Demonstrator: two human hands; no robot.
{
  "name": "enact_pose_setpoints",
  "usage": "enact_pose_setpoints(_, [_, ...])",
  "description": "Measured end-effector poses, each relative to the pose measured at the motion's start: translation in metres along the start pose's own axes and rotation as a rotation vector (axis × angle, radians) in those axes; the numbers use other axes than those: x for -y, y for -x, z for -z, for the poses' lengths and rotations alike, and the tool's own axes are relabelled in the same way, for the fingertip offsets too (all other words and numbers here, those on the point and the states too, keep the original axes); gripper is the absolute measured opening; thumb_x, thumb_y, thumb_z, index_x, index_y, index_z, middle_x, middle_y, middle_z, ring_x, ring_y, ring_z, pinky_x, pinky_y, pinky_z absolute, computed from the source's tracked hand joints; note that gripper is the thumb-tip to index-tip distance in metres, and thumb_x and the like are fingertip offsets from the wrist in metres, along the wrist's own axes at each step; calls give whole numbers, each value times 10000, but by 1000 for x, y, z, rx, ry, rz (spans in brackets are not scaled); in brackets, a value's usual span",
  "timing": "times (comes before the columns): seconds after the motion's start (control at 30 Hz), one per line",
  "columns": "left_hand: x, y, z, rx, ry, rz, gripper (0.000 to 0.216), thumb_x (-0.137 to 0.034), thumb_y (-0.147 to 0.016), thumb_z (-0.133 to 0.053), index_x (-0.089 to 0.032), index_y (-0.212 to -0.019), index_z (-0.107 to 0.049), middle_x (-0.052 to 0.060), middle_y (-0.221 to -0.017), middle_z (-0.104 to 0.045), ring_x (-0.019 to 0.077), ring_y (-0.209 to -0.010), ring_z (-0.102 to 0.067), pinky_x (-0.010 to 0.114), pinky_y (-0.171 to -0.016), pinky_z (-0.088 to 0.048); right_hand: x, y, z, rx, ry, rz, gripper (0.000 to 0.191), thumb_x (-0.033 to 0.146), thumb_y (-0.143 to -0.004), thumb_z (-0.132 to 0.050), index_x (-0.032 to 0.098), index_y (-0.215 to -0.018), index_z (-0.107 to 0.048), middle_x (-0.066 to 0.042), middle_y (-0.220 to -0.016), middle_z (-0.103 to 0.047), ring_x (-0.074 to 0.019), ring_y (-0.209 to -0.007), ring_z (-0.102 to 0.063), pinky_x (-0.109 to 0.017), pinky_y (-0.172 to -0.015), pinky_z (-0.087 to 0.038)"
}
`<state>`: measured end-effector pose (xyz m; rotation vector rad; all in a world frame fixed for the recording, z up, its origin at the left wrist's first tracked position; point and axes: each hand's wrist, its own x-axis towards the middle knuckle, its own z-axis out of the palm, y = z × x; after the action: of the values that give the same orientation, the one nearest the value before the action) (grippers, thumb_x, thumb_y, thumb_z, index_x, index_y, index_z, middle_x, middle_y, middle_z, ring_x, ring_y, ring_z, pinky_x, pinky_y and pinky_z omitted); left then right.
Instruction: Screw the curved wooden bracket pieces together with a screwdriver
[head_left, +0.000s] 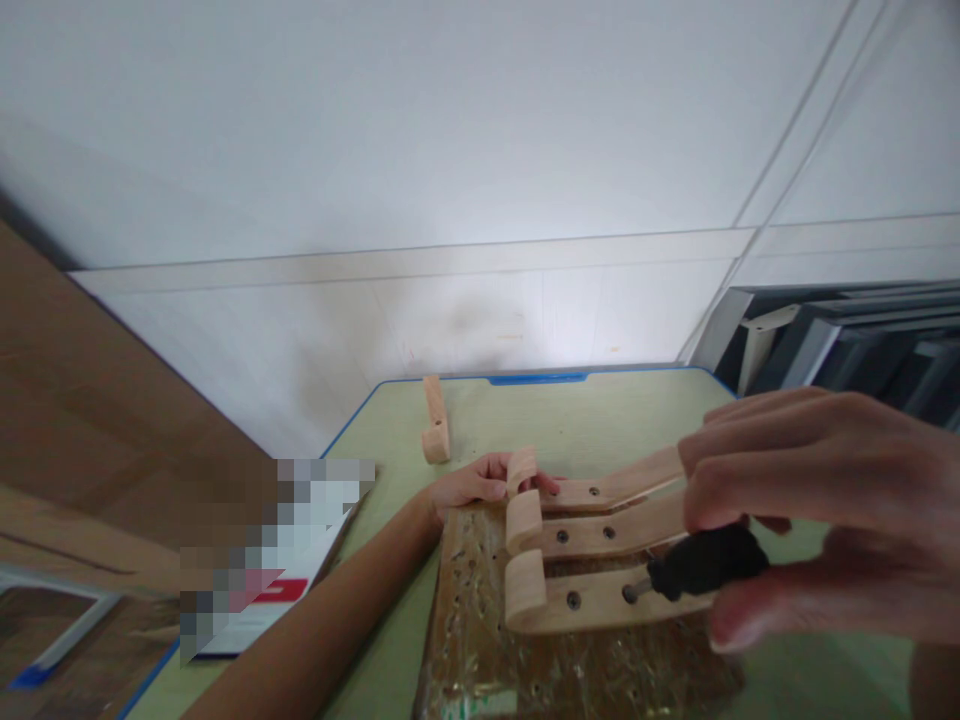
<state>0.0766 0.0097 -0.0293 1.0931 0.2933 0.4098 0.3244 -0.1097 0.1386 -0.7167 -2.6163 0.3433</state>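
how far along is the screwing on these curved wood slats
Three curved wooden slats lie side by side on the brown board, each showing dark screw spots, so some look fastened. In hand: the right hand holds a black-handled screwdriver with its tip at the nearest slat, while the left hand steadies the far curled ends. One separate wooden piece lies apart on the green table, not yet joined.
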Motion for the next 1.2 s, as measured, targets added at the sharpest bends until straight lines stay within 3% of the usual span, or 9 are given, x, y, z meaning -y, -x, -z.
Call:
enact_pose_setpoints(0.13, [0,0,1,-3,1,-12,268,-224,-596,-708,-112,-834,-660,101,-977,-654,220,-915,-583,290,-770,-420,4,0,-1,20,102,-70,195,307,-741,-632,170,-683,-505,45,-583,-501,-75,-531,-451,-220,-496,-285])
enact_pose_setpoints(0.37, [3,2,1,4,18,-16,260,-204,-604,-696,-115,-845,-656,99,-1002,-651,210,-886,-598,289,-756,-435,-4,3,-6,-17,128,-114,182,292,-769,-597,169,-675,-500,56,-546,-438,-63,-488,-407,-218,-467,-240])
enact_pose_setpoints(0.47, [3,2,1,4,19,-7,277,-190,-613,-684,-120,-880,-656,93,-1010,-650,202,-888,-601,285,-764,-438,-4,0,-3,39,29,-119,63,238,-815,-545,178,-823,-565,32,-660,-533,-68,-573,-490,-199,-509,-323])
enact_pose_setpoints(0.57, [2,2,-1,4,22,6,313,-187,-619,-676,-115,-922,-651,94,-1016,-650,204,-901,-602,289,-777,-437,-1,0,2,101,-85,-84,128,190,-823,-534,192,-940,-584,-4,-854,-607,-93,-743,-569,-188,-623,-414])
enact_pose_setpoints(0.73, [-1,1,-4,11,29,21,367,-197,-592,-695,-93,-942,-649,104,-1005,-652,204,-883,-610,276,-760,-446,7,6,11,5,-8,48,174,215,-813,-546,218,-977,-606,-23,-1006,-640,-141,-932,-597,-153,-656,-477])
enact_pose_setpoints(1.0, [2,1,-1,9,36,-3,244,-178,-612,-681,-143,-853,-659,76,-994,-656,216,-906,-606,313,-781,-446,2,4,3,-72,-23,58,162,286,-823,-531,217,-936,-623,-4,-905,-672,-110,-772,-639,-145,-626,-481])
enact_pose_setpoints(1.2, [0,1,-3,17,29,-17,254,-169,-616,-677,-124,-864,-652,77,-1018,-652,218,-934,-595,306,-811,-431,-3,2,-2,-41,25,-18,169,308,-785,-585,190,-906,-588,7,-781,-632,-98,-667,-595,-182,-586,-423])
